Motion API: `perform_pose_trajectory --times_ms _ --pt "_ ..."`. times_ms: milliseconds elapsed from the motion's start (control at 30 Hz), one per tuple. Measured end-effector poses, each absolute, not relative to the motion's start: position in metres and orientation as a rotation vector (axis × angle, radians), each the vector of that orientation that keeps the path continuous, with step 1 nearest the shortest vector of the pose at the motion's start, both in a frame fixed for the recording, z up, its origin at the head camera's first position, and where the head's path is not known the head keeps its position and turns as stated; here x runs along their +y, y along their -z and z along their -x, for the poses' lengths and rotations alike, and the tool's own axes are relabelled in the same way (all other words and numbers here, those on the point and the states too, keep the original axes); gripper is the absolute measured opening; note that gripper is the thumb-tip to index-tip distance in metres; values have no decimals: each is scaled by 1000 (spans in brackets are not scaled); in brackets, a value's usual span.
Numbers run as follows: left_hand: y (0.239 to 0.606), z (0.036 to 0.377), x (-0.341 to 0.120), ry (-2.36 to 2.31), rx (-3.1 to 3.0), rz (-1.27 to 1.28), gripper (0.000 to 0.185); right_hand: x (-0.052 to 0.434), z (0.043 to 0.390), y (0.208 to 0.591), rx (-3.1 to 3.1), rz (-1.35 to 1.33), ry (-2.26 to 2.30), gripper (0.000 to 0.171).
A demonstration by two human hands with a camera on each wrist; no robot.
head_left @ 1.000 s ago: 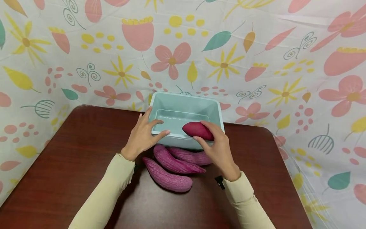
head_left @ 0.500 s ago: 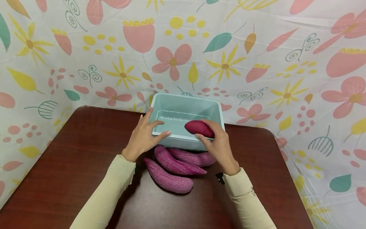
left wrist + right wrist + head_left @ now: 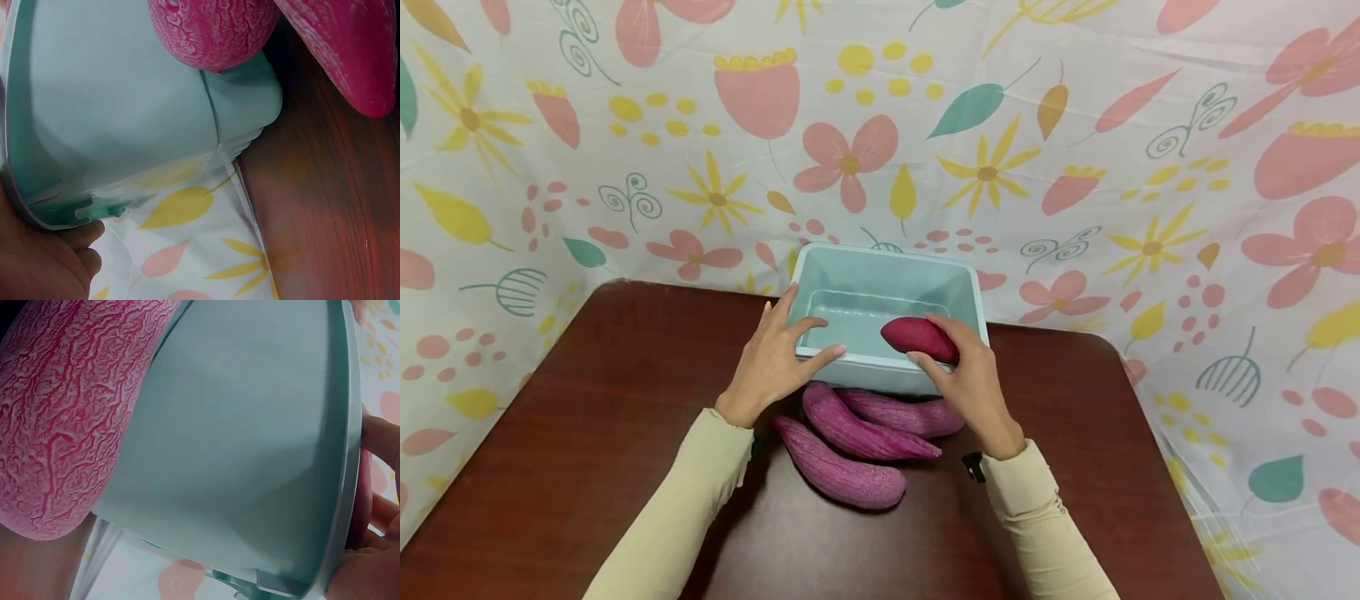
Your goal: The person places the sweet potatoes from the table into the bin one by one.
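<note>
From the head camera, a pale green tub stands at the far edge of a dark brown bench, close against a flowered cloth backdrop. The left hand rests on the tub's near left corner, fingers fairly straight, thumb along the front rim, gripping nothing else. The right hand holds a red sweet potato over the tub's near rim, fingers curled round its right end, so that end is hidden. Three purple sweet potatoes lie on the bench just in front of the tub, between the two forearms; the rearmost touches the tub's front wall. Cream sleeves cover both arms.

The left wrist camera looks along the tub's outer wall from below. It shows what the head view cannot: the tub's underside rim, a purple sweet potato pressed against the wall, a second one's tip beside it, and the cloth under the tub's end.

The right wrist camera shows the crackled skin of a purple sweet potato against the tub wall, and fingertips over the rim at the right; the held red one is barely seen there.
</note>
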State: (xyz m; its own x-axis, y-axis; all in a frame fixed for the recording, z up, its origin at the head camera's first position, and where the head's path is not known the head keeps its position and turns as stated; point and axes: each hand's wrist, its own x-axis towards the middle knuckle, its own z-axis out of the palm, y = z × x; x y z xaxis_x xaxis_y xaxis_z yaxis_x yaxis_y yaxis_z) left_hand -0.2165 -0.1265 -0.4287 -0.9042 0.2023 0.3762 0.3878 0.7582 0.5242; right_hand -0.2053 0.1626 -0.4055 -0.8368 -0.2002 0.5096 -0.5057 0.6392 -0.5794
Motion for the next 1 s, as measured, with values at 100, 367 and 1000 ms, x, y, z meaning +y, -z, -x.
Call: perform_pose_trajectory --times_ms 100,367,1000 --pt "428 217 -127 896 -2649 461 55 162 205 405 -2455 -553 -1053 57" --pt "429 217 -127 899 -2652 463 55 162 202 404 -2471 -547 -1038 55" --pt "431 217 -127 894 -2648 458 55 165 168 409 -2344 -543 -1047 62"
